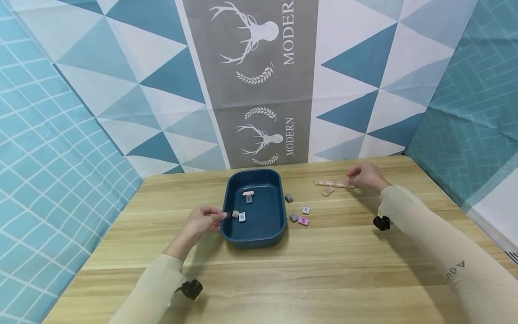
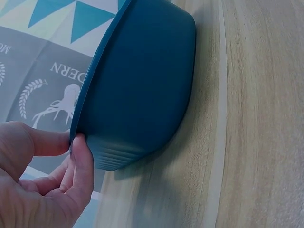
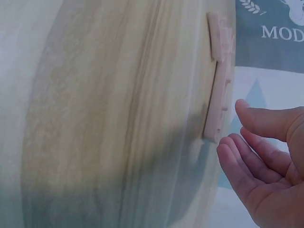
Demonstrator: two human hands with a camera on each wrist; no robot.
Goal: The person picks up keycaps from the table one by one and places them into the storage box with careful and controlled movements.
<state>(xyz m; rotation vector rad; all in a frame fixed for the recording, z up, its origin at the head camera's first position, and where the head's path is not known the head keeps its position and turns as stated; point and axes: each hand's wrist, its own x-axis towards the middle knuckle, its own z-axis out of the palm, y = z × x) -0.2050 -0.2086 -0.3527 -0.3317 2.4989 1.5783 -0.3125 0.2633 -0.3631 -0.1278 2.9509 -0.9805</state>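
My left hand (image 1: 203,221) (image 2: 50,175) pinches the rim of a dark blue basin (image 1: 255,243) (image 2: 142,76) between thumb and fingers, at its left side. Inside the basin lie several small blocks, among them a white one (image 1: 242,217) and a tan one (image 1: 235,214). Over the right end of a long, thin pinkish wooden strip (image 1: 332,183) (image 3: 218,99) is my right hand (image 1: 366,177) (image 3: 268,161); in the right wrist view its thumb and fingers are apart, with nothing between them. A shorter wooden piece (image 1: 328,191) (image 3: 215,37) lies beside the strip.
Right of the basin lie a pink block (image 1: 303,221), a white block (image 1: 306,210) and two grey blocks, one (image 1: 289,198) farther back. The wooden table (image 1: 259,279) ends at a patterned backdrop (image 1: 352,81). A white object (image 1: 497,211) stands at the far right.
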